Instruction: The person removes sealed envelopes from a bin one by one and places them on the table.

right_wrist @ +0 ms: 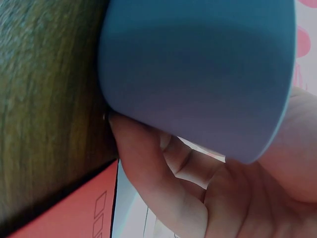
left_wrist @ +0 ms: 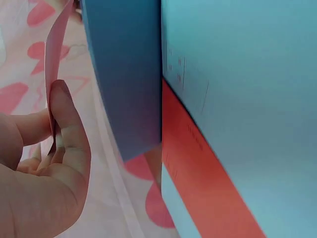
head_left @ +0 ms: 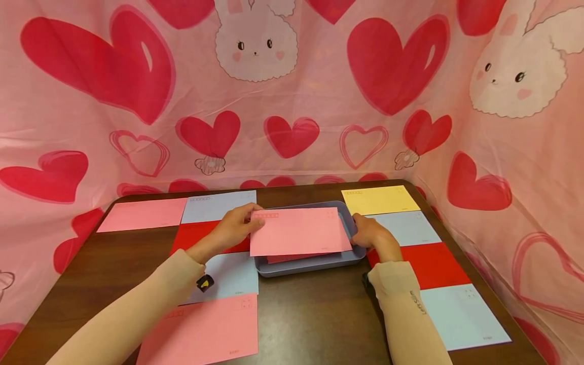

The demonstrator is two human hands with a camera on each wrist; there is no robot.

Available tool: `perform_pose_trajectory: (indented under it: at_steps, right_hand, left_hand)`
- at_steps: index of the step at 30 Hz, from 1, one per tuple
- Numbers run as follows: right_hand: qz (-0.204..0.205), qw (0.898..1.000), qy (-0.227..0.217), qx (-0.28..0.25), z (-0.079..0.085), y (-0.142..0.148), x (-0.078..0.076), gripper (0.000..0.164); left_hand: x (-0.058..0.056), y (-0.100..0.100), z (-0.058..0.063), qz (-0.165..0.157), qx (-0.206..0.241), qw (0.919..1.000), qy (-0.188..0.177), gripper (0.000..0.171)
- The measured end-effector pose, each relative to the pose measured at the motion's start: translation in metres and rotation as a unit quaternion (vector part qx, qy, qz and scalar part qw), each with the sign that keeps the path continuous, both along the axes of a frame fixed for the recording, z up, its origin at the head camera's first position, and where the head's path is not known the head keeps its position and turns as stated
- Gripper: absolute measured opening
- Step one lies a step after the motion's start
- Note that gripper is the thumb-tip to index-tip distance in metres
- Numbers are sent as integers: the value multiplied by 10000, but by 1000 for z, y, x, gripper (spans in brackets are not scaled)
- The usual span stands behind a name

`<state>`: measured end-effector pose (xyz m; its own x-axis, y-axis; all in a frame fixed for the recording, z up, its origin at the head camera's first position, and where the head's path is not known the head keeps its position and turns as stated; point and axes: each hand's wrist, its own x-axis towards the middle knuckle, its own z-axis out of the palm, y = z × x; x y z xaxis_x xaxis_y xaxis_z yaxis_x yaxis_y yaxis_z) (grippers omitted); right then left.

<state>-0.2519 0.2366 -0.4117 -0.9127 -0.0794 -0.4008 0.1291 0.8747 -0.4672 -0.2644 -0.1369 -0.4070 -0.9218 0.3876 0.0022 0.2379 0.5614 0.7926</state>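
A pink envelope (head_left: 298, 230) is pinched at its left edge between the thumb and fingers of my left hand (head_left: 234, 228); the left wrist view shows this envelope (left_wrist: 53, 59) edge-on in the hand (left_wrist: 64, 168). It is over a shallow blue-grey tray (head_left: 315, 263) and covers much of it. Below it, part of a red envelope (head_left: 301, 257) shows inside the tray. My right hand (head_left: 374, 235) grips the tray's right side. In the right wrist view, its fingers (right_wrist: 148, 168) curl against the outside of the tray wall (right_wrist: 198, 74); the thumb's tip is hidden.
Left of the tray lie a pink envelope (head_left: 141, 214), light blue ones (head_left: 219, 205), a red one (head_left: 191, 235) and a nearer pink one (head_left: 205, 329). On the right are yellow (head_left: 380, 200), light blue (head_left: 406, 228) and red envelopes (head_left: 440, 266). Heart-patterned cloth (head_left: 292, 91) hangs around the brown table (head_left: 319, 314).
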Motion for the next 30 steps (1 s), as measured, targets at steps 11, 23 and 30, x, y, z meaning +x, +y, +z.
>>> perform_pose_trajectory:
  at_steps: [11,23,30]
  right_hand:
    - [66,9999,105,70,2,0,1,73]
    - [118,9998,128,98,1,1,0,71]
    - [122,9999,89,71,3,1,2,70]
  left_hand:
    - [-1,-45,21,165,37,9994,-310,31]
    - [-6,-142,51,246,-561,9981,-89,44]
    - [-5,-200,61,302,-636,9975,-68,45]
